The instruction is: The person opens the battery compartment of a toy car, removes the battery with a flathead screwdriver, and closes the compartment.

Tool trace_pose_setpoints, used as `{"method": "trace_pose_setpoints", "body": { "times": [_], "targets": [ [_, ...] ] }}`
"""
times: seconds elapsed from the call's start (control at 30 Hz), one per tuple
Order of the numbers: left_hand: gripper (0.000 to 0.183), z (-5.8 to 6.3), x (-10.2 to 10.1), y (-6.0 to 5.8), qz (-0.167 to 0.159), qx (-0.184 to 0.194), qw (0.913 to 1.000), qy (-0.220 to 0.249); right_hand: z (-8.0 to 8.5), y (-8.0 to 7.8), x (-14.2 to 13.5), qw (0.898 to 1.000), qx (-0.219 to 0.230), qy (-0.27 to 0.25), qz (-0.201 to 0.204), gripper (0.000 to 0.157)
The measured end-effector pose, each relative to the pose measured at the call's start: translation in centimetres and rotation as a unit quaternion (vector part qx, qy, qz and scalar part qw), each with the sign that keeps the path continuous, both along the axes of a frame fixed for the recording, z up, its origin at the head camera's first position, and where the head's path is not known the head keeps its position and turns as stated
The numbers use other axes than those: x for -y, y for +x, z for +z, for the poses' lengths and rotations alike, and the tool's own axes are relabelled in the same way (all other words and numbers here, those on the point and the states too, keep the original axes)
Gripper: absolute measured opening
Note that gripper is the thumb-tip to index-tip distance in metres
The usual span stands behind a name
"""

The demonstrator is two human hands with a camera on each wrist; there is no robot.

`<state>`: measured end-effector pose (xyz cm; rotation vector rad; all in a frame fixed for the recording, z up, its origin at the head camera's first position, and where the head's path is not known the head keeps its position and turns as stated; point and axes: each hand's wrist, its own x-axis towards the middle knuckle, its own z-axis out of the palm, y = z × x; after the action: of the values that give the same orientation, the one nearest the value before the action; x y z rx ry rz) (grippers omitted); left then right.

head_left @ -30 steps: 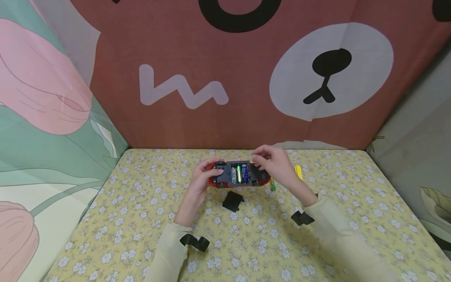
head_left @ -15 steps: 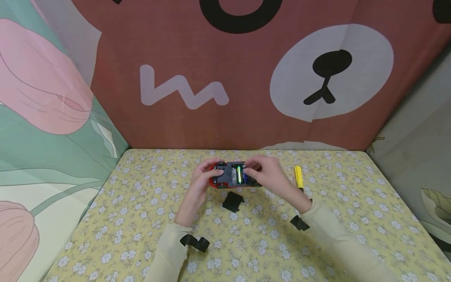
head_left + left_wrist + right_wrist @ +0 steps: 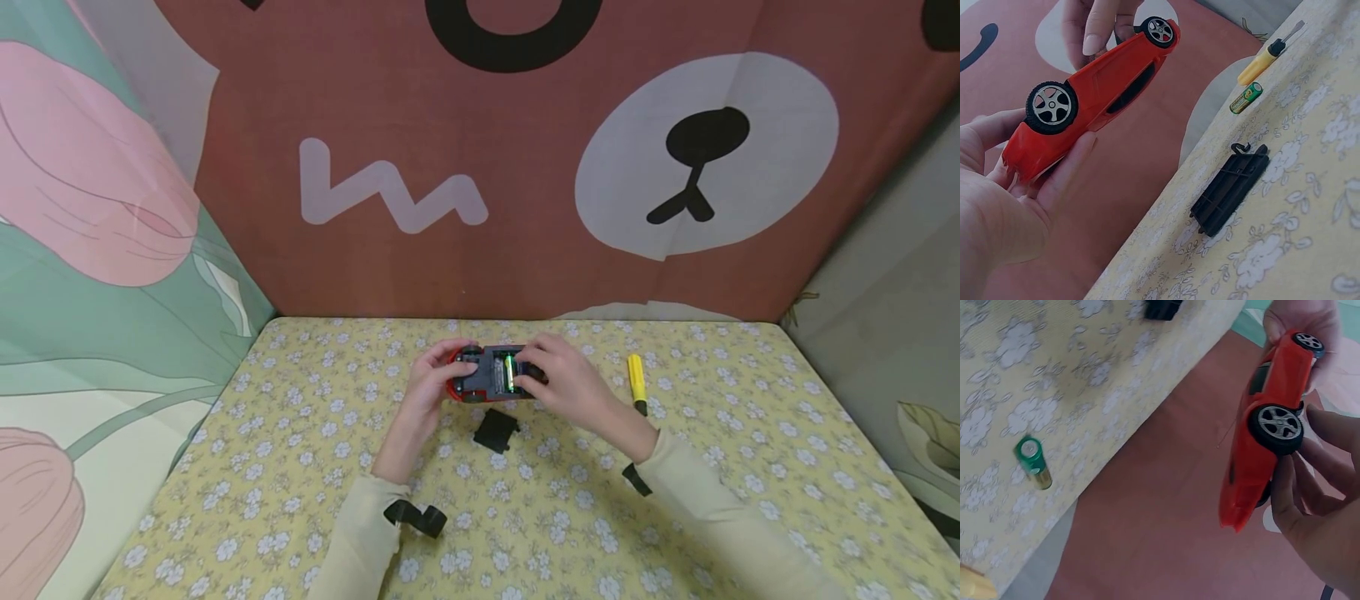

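Note:
My left hand (image 3: pixel 427 379) grips one end of a red toy car (image 3: pixel 1094 106), its thumb on the black underside. Upside down above the table, the car shows its battery compartment in the head view. A green battery (image 3: pixel 511 373) lies crosswise in there. My right hand (image 3: pixel 573 383) is bent over the compartment's right part, thumb and fingertips against it. Those fingers cover the spot where a blue battery lay, so a pinch on it cannot be made out. In the right wrist view, thumb and fingers (image 3: pixel 1285 494) touch the car's underside near a wheel.
A black battery cover (image 3: pixel 496 430) lies on the flowered tablecloth (image 3: pixel 300 467) below the car. A loose green battery (image 3: pixel 1246 98) lies near a yellow-handled screwdriver (image 3: pixel 637 379) on the right. A brown printed cloth (image 3: pixel 450 275) hangs behind the table.
My right hand has moved left, from the car's right end onto the compartment, and now hides the blue battery. The left hand and car stay almost still.

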<state>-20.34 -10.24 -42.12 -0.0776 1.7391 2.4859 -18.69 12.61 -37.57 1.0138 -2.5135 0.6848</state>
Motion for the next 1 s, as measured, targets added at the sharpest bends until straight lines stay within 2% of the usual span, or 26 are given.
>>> {"method": "trace_pose_setpoints", "body": {
  "times": [0.17,0.37,0.73,1.0],
  "targets": [
    [0.033,-0.1,0.0,0.0,-0.001,-0.001,1.0,0.002,-0.4,-0.3,-0.3,0.998,-0.058,0.021,0.032,0.028],
    [0.032,-0.2,0.0,-0.1,-0.003,-0.004,1.0,0.004,-1.0,-0.7,-0.6,0.988,-0.128,0.046,0.07,0.028],
    [0.034,-0.2,0.0,-0.1,0.0,-0.005,1.0,0.003,-1.7,-1.0,-0.9,0.97,-0.205,0.098,0.082,0.034],
    [0.037,-0.3,-0.1,-0.1,0.002,-0.003,1.0,0.004,-1.9,-0.9,-0.9,0.964,-0.225,0.114,0.088,0.033]
  ]
}}
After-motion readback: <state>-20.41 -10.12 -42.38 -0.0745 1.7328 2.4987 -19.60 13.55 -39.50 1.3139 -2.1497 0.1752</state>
